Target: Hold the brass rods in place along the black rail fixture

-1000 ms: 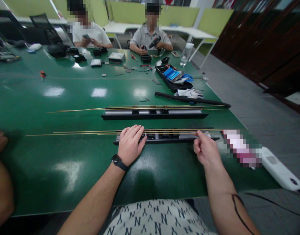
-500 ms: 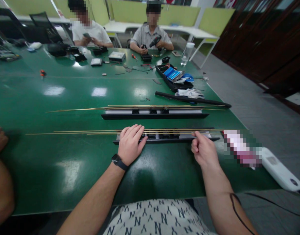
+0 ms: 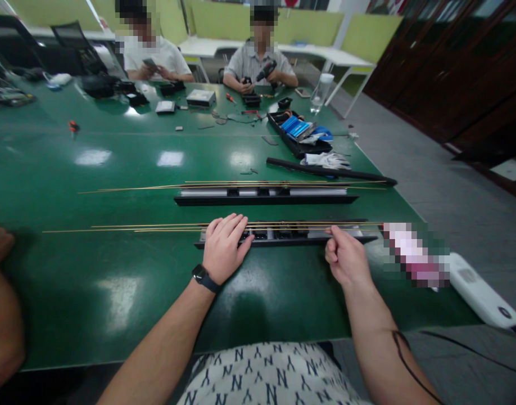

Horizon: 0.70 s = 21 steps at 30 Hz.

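My left hand [image 3: 226,247] lies flat, fingers stretched, over the left part of a long black channel [image 3: 283,243] with small dark blocks inside. Beneath those fingers run several thin brass-coloured rods [image 3: 114,226], which stick out far to the left. Near the channel's right end, my right hand [image 3: 348,256] pinches the nearest thin rod [image 3: 169,231] between thumb and forefinger; its other fingers are curled. Just beyond, a second black channel [image 3: 262,200] lies parallel, with similar rods [image 3: 135,188] along its top. What the left palm touches is hidden.
A black tube [image 3: 292,165], white gloves [image 3: 327,161] and a black tray [image 3: 298,150] lie farther back. At right are a blurred-out pink item [image 3: 413,253] and a white power strip [image 3: 481,292]. Another person's arm [image 3: 3,320] rests at left; two people sit opposite.
The nearest rod has slid left along the channel, and my right hand has shifted slightly left with it. My left hand stays in place.
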### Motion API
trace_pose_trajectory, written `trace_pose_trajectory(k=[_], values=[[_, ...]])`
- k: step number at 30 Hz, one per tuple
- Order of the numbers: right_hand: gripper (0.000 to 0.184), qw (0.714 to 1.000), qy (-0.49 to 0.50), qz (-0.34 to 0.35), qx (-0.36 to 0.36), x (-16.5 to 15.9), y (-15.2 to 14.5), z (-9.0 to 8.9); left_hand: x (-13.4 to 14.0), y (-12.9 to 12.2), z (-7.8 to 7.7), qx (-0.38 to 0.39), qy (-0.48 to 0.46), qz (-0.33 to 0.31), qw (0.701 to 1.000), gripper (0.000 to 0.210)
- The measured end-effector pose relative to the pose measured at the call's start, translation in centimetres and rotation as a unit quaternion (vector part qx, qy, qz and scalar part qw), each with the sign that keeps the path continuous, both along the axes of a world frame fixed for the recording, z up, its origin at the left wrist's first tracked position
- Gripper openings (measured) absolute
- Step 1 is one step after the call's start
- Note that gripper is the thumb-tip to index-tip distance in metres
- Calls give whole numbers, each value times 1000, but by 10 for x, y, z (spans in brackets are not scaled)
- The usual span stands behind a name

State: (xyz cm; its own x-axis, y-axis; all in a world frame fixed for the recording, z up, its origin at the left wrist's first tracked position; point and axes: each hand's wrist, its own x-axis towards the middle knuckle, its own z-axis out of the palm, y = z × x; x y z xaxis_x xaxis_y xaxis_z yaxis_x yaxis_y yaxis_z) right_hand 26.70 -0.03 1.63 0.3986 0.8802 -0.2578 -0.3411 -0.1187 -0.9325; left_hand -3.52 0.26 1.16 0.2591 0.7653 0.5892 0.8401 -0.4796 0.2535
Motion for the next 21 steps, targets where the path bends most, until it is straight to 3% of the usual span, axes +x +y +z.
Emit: trace_pose_trajectory(k=[5,12,18,21], values=[[41,997,-8,81,-4,-11,-1,-1,0,0,0,4,0,-1,1000,39],[35,999,7,32,9,-8,-1,0,0,0,-1,-12,-8,-3,1000,40],[41,994,3,113,3,-17,-2,1,0,0,-1,-12,-5,-2,1000,39],[40,997,3,77,10,-18,-1,1,0,1,-2,-8,-5,-4,1000,39]])
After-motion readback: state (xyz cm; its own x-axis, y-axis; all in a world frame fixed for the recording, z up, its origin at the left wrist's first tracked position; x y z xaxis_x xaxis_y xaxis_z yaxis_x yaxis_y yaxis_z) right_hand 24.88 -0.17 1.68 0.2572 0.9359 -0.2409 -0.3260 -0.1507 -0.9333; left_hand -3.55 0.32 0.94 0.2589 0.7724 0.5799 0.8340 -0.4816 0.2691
